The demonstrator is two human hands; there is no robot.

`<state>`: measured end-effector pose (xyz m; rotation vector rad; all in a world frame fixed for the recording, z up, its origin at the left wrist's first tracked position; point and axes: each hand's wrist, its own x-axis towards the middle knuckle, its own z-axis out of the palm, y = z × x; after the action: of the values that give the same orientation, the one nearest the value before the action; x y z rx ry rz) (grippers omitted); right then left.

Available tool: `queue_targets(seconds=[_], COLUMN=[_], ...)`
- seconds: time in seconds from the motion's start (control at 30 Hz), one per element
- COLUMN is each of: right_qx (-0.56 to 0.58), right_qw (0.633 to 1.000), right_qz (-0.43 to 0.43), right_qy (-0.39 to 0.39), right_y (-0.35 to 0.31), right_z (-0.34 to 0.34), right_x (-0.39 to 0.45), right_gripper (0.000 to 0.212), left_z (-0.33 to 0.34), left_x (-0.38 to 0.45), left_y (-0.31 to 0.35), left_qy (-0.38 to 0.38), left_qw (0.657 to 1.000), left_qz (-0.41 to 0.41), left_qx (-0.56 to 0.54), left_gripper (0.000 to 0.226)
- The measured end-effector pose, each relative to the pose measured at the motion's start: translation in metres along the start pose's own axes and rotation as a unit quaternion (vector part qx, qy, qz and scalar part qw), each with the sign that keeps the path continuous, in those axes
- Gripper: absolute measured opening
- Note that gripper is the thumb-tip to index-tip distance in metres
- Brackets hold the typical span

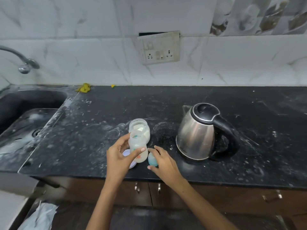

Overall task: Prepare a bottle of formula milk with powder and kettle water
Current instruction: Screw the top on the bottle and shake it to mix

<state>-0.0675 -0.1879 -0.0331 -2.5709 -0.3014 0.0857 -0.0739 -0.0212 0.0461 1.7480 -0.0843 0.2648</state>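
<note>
**Bottle in one hand, cap under the other, at the counter's front edge**

Nearest me, two bare forearms reach in over the brown cabinet doors (150, 194) and cross the front lip of the black counter (249, 171). The left hand (118, 159) has its grip closed round a clear baby bottle (138, 147): thumb across the front, fingers curled behind. The bottle is open at the top, with pale cloudy liquid in its lower part. Partly hidden under that hand, a white lid (128, 157) lies flat on the counter, close to the front edge.

Just right of the bottle, the right hand (163, 161) curls its grip over a small teal cap (152, 160), forefinger on its top and thumb at its lower side; the cap looks to rest on the counter.

Directly behind the bottle, and touching it in this view, stands an open jar of white powder (140, 128). Further right, well apart from the hands, a steel kettle (199, 131) sits with its black lid down, handle pointing right and spout to the left.

The speckled counter runs open behind the jar to the tiled wall, and open again right of the kettle. To the left it ends at the sink (25, 113), with a tap (25, 65) above. A socket plate (160, 48) hangs on the wall, and a yellow scrap (83, 87) lies at the counter's back edge.
</note>
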Motion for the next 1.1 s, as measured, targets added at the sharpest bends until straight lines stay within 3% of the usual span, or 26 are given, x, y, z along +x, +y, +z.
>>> queue_targets(seconds=[0.17, 0.27, 0.43, 0.53, 0.8, 0.97, 1.1], right_qx=[-0.052, 0.069, 0.317, 0.368, 0.306, 0.178, 0.130], right_qw=[0.998, 0.994, 0.926, 0.904, 0.941, 0.981, 0.990], right_qz=[0.036, 0.066, 0.101, 0.093, 0.058, 0.028, 0.001], right_qy=[0.002, 0.055, 0.179, 0.199, 0.129, 0.075, 0.048], right_y=[0.009, 0.017, 0.002, -0.008, -0.011, -0.016, -0.018], right_z=[-0.002, -0.017, -0.056, -0.066, -0.050, -0.049, -0.053], right_x=[0.006, 0.003, -0.010, -0.011, 0.000, 0.008, 0.013], right_gripper=[0.058, 0.055, 0.048, 0.047, 0.048, 0.052, 0.055], left_z=[-0.003, 0.006, 0.030, 0.042, 0.054, 0.053, 0.053], left_x=[0.002, 0.005, 0.008, 0.009, 0.005, 0.007, 0.010], left_y=[-0.015, -0.029, -0.058, -0.074, -0.094, -0.096, -0.098], left_qy=[-0.042, -0.063, -0.092, -0.109, -0.127, -0.157, -0.171], left_qw=[0.998, 0.996, 0.992, 0.990, 0.986, 0.984, 0.984], left_qz=[-0.028, -0.046, -0.053, -0.060, -0.068, -0.058, -0.041], left_qx=[-0.023, -0.044, -0.063, -0.064, -0.080, -0.065, -0.034], left_gripper=[0.060, 0.065, 0.058, 0.060, 0.060, 0.053, 0.045])
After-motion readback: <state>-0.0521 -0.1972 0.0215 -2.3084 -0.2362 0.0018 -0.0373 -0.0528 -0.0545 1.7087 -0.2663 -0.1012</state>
